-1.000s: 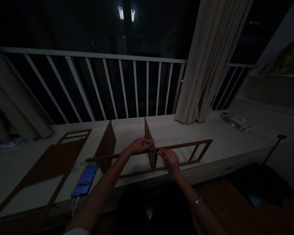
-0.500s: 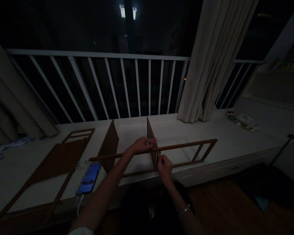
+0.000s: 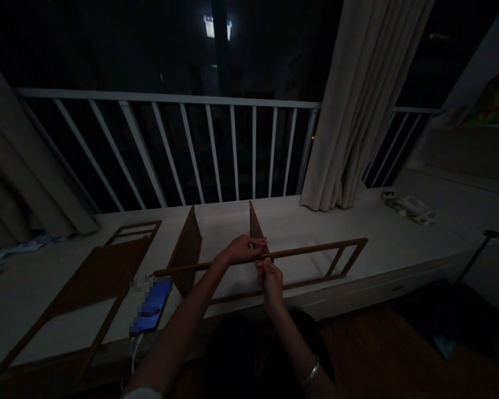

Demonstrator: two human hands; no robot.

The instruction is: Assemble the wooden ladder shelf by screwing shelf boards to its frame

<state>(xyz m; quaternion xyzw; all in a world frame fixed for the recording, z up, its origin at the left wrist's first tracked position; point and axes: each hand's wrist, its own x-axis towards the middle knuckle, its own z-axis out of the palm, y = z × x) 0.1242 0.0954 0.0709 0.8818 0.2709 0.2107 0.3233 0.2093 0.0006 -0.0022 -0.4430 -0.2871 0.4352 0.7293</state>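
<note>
A brown wooden frame [image 3: 316, 249] with shelf panels standing across it lies on the white ledge. My left hand [image 3: 242, 249] grips its upper rail where the right-hand panel [image 3: 255, 226] meets it, with some fingers stretched over the panel. Just below that joint, my right hand [image 3: 271, 280] is closed in a pinch at the rail. A thin, light, metal-looking tool [image 3: 258, 261] shows at its fingertips; its exact shape is too dark to make out. The other panel [image 3: 187, 249] stands further left in the frame.
Another wooden frame with a panel [image 3: 100, 271] lies at the left. A lit phone [image 3: 152, 303] with a white cable sits near the ledge's front edge. White railing [image 3: 233, 149] and curtains [image 3: 357, 111] stand behind. A cloth bundle [image 3: 410, 208] lies at the right.
My right hand has shifted slightly left and up against the rail, and the thin tool has swung from upright to nearly level. My left hand stays at the joint.
</note>
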